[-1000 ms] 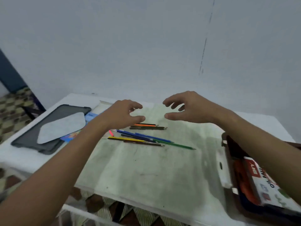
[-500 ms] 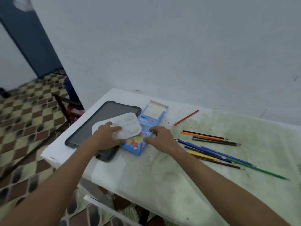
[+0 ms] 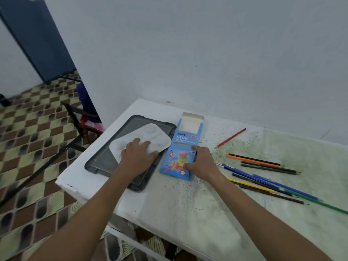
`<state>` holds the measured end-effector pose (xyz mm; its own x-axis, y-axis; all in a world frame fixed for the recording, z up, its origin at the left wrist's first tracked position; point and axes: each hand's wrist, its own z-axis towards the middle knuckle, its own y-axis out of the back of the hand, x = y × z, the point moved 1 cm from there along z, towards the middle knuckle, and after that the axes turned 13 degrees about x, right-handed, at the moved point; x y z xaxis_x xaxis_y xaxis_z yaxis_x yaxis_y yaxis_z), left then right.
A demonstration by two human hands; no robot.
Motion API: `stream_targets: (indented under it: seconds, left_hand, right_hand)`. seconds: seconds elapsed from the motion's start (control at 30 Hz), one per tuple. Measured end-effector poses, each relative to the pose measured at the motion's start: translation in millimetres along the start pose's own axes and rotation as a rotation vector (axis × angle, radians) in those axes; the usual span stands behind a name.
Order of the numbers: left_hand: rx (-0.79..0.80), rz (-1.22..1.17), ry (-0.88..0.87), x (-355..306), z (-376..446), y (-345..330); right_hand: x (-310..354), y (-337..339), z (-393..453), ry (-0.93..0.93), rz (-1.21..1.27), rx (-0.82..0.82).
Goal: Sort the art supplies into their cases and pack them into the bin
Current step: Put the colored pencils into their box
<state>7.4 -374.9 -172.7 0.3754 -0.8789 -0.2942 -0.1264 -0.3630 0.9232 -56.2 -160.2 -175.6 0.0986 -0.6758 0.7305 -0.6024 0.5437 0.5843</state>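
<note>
From the head camera I see one white surface [image 3: 169,208] against a wall. My left hand [image 3: 138,157] lies on one white paint palette [image 3: 150,136], fingers spread flat, atop one dark grey lid [image 3: 105,161]. My right hand [image 3: 202,162] rests on the right edge of one blue pencil box [image 3: 183,146], fingers curled over its side, top flap open. One red pencil [image 3: 230,138] lies apart; about nine loose pencils [image 3: 263,178] are scattered right.
</note>
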Motion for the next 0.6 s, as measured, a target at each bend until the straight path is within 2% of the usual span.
stream_targets:
  seconds: [0.13,0.3,0.4,0.53,0.6]
  left_hand:
    - [-0.242,-0.006,-0.206,-16.6,-16.9,-11.0]
    - [0.086,-0.017,-0.103,-45.3,-21.9,-22.1]
    - [0.183,-0.207,-0.057,-57.6,-21.3,-24.2]
    - [0.208,-0.305,-0.006,-63.6,-19.6,-28.4]
    - [0.223,-0.274,0.026,-65.3,-20.6,-32.1]
  right_hand:
    - [-1.9,4.6,-1.2,-0.025,0.001,-0.046]
    - [0.8,-1.6,0.2,0.015,0.131,-0.13]
    - [0.2,3.2,-3.3,0.041,0.269,-0.188]
    - [-6.9,16.5,-9.2,-0.016,0.696,-0.02]
    - [-13.0,20.0,-12.8,-0.043,0.758,0.045]
